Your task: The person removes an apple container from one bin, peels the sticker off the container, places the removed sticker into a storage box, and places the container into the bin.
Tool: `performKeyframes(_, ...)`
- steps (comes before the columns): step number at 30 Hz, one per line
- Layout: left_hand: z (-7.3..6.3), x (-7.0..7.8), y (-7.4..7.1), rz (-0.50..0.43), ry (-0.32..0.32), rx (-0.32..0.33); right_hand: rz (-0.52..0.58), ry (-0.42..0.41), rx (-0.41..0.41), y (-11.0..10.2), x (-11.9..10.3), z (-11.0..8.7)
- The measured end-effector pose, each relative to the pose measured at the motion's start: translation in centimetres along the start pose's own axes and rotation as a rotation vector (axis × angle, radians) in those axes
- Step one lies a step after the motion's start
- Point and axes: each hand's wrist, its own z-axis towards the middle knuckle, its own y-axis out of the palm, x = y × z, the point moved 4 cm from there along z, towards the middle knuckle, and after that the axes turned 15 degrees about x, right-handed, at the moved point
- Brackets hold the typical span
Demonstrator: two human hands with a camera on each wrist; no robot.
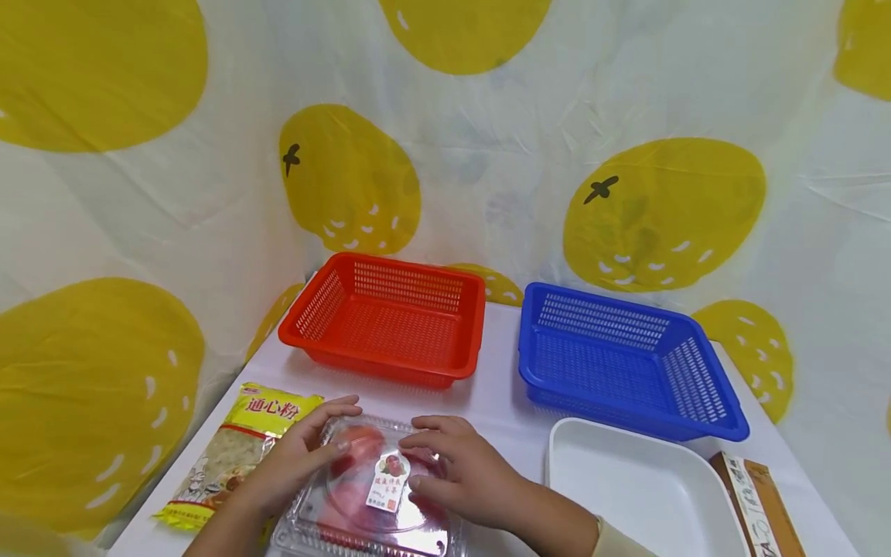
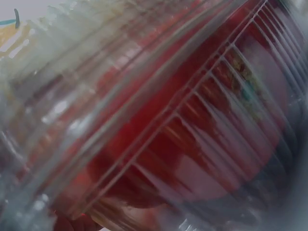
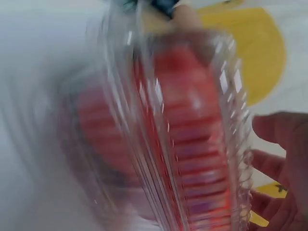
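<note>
A clear plastic fruit box (image 1: 348, 507) with a ribbed edge lies at the front of the table, round red fruit showing through its lid. On the lid is a white sticker (image 1: 387, 481) with a red fruit printed on it. My left hand (image 1: 299, 456) is at the box's upper left, its thumb reaching over the lid. Across the right part of the lid spreads my right hand (image 1: 455, 472), fingers loosely extended. In the right wrist view its fingertips are close along the ribbed edge of the box (image 3: 192, 134). The left wrist view is filled by the blurred box side (image 2: 192, 130).
Left of the box lies a yellow pasta bag (image 1: 244, 449). Behind stand a red basket (image 1: 390, 363) and a blue basket (image 1: 626, 414). A white tray (image 1: 640, 487) is at the right, with a brown narrow box (image 1: 762, 503) beside it. A lemon-print cloth (image 1: 501, 155) hangs behind.
</note>
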Motion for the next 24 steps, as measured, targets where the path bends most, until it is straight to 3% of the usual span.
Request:
performKeyframes(3, 0.2, 0.2, -0.2, 0.057, -0.025, 0.001, -0.077, -0.108, -0.07, 0.6, -0.3, 1.4)
performKeyframes(6, 0.2, 0.2, -0.2, 0.074, -0.037, -0.008, -0.104, -0.159, -0.115, 1.0, -0.2, 2.4)
performKeyframes(9, 0.1, 0.2, -0.1, 0.036, -0.019, -0.016, -0.077, -0.148, -0.162, 1.3, 0.1, 3.2)
performKeyframes(15, -0.1, 0.0, -0.1, -0.003, 0.012, -0.012, -0.06, -0.016, -0.19, 2.1, 0.5, 4.1)
performKeyframes(21, 0.0, -0.1, -0.2, 0.011, 0.01, -0.022, -0.126, -0.068, -0.138, 2.8, -0.3, 4.4)
performKeyframes(24, 0.0, -0.1, -0.3, 0.016, 0.002, -0.034, -0.108, -0.082, -0.156, 2.9, -0.4, 4.4)
